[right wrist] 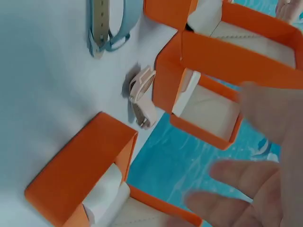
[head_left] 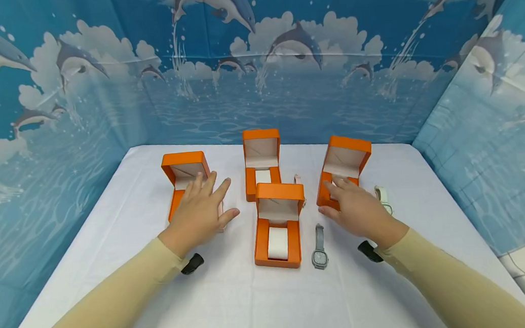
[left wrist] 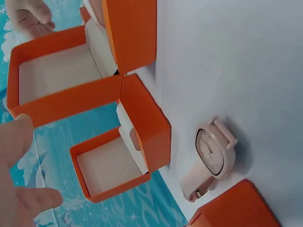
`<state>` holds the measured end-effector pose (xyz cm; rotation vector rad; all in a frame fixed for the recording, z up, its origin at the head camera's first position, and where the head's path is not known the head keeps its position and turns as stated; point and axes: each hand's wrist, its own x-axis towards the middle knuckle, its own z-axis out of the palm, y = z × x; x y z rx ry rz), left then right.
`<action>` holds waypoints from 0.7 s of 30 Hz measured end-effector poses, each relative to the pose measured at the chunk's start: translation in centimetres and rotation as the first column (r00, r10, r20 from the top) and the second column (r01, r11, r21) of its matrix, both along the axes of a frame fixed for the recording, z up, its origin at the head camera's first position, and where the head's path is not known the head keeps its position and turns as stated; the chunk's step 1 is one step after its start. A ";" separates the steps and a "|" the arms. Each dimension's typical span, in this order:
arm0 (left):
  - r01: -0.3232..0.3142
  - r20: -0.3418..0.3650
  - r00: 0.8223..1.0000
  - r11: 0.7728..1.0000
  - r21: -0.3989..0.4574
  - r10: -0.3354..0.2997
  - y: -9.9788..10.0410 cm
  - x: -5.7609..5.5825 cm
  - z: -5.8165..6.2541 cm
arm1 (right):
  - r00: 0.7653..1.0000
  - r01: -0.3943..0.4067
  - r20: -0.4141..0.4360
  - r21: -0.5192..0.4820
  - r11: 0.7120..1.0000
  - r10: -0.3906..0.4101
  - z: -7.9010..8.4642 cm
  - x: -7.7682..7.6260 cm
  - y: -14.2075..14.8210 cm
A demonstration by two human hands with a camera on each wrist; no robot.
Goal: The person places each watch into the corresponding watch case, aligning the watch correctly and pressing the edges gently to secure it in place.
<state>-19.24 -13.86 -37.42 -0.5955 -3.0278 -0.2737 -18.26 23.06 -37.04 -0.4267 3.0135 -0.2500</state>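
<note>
My left hand (head_left: 197, 211) spreads its fingers above the left orange watch box (head_left: 183, 158), partly hiding it; nothing is in its grip. A pink watch (left wrist: 215, 149) lies beside that box. Over the right watch box (head_left: 350, 144) hovers my right hand (head_left: 359, 208), holding nothing, its fingers loosely extended and covering part of the box's inside. To its right is a pale green watch (head_left: 383, 199). Two more boxes stand in the middle, a front box (head_left: 278, 262) and a back box (head_left: 251, 185). Every lid is up, and white cushions (head_left: 277, 243) show in the middle boxes.
A grey-blue watch (head_left: 319, 251) lies right of the front box. Another pink watch (right wrist: 143, 97) is near the back box, partly hidden in the head view. A white cloth (head_left: 300, 308) covers the table. Dolphin-print curtains (head_left: 286, 106) hang behind and at the sides.
</note>
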 end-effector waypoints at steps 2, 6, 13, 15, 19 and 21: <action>0.026 -0.035 0.999 0.999 0.036 -0.025 -0.1 0.5 -0.2 | 1.000 -0.008 0.025 0.001 1.000 0.008 0.0 0.8 -0.1; 0.107 -0.143 0.985 0.989 0.105 -0.092 -0.3 1.8 -0.6 | 0.997 -0.032 0.076 0.014 0.999 0.030 -0.4 2.4 -0.3; 0.233 -0.075 0.972 0.964 0.127 -0.225 0.6 3.4 -1.8 | 0.981 -0.057 0.189 0.026 0.998 0.051 -2.0 4.6 -0.8; 0.243 -0.012 0.970 0.963 0.118 -0.243 1.1 3.6 -2.2 | 0.978 -0.073 0.195 0.011 0.997 0.070 -2.5 5.2 -1.0; 0.256 0.074 0.961 0.959 0.120 -0.265 2.4 3.7 -2.9 | 0.979 -0.111 0.171 -0.012 0.994 0.111 -3.6 5.9 -1.3; 0.255 0.100 0.958 0.959 0.123 -0.268 3.1 3.6 -3.4 | 0.980 -0.115 0.158 -0.021 0.993 0.117 -3.8 6.0 -1.5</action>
